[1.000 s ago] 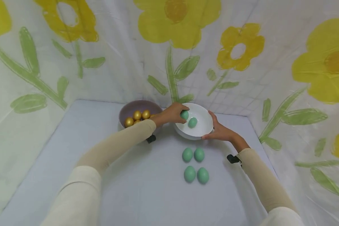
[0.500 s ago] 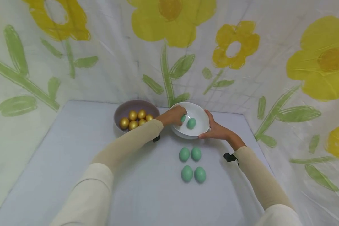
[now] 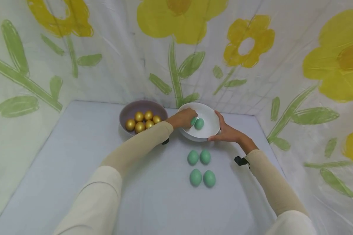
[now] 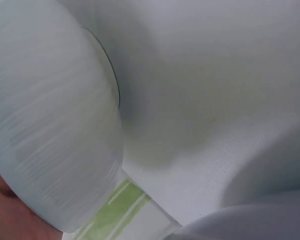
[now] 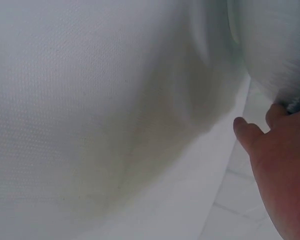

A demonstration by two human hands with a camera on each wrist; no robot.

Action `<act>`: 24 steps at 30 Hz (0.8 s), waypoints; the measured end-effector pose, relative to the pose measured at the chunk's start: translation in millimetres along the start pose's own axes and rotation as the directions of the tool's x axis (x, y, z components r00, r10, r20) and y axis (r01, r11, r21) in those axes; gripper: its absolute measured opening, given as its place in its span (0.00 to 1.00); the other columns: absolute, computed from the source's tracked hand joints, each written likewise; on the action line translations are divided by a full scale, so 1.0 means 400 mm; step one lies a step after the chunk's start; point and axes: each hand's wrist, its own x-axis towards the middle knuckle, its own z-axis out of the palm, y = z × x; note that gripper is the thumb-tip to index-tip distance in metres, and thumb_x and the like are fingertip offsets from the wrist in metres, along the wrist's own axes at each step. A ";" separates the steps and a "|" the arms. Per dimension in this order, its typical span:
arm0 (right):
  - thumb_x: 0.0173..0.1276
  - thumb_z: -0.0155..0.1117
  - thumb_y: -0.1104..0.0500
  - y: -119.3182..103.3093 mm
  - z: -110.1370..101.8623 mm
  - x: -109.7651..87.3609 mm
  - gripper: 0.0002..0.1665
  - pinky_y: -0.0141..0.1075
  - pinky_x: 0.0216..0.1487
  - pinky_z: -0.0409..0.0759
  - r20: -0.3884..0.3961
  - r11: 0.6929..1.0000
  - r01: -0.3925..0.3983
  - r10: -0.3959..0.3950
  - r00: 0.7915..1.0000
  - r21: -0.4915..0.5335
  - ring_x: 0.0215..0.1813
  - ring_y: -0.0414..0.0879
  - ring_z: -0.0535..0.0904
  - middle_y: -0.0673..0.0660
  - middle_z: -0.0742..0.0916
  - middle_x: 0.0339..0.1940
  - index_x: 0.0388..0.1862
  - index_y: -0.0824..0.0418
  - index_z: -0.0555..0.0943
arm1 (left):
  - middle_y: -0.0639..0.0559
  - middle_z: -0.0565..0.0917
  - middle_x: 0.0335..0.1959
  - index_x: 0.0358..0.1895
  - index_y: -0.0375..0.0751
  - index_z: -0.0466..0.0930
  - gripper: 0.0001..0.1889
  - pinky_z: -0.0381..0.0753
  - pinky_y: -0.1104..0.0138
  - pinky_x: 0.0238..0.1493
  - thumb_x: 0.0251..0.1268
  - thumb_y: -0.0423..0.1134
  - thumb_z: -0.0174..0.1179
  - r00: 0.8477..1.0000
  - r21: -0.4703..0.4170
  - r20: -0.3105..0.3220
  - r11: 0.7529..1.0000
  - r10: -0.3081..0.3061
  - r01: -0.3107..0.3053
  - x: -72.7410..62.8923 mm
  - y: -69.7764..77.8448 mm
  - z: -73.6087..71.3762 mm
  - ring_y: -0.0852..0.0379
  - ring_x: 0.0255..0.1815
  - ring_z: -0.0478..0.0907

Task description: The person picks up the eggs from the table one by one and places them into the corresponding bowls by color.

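Observation:
My left hand (image 3: 184, 118) reaches over the near-left rim of a white bowl (image 3: 213, 122), fingers curled around a green egg (image 3: 193, 121) that they partly cover. Right beside it, a second green egg (image 3: 199, 124) lies on the bowl's floor. On the bowl's right side, my right hand (image 3: 229, 133) grips the wall, thumb in front and fingers behind. The right wrist view shows this hand (image 5: 285, 160) at the bowl's outer wall (image 5: 282, 45). In the left wrist view the bowl's outside (image 4: 55, 115) fills the left, with the held egg out of sight.
Several green eggs (image 3: 195, 177) stand in two rows on the white table (image 3: 153, 202), just in front of the bowl. A purple-brown bowl (image 3: 129, 111) with several golden eggs (image 3: 139, 127) sits to the left, under my left forearm. A flower-printed curtain (image 3: 111, 81) hangs behind the table.
My left hand has carried its green egg down into the white bowl, beside the other egg, and its fingers now cover more of it. The right hand keeps its grip on the bowl.

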 end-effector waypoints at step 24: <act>0.61 0.84 0.47 -0.014 0.004 -0.004 0.84 0.66 0.80 0.54 -0.005 1.000 -0.021 0.021 1.000 0.005 0.86 0.66 0.47 0.64 0.41 0.88 0.86 0.42 0.21 | 0.43 0.66 0.82 0.81 0.36 0.65 0.36 0.56 0.60 0.83 0.74 0.40 0.68 0.999 -0.035 -0.009 0.999 0.038 -0.039 -0.033 -0.002 -0.038 0.44 0.83 0.59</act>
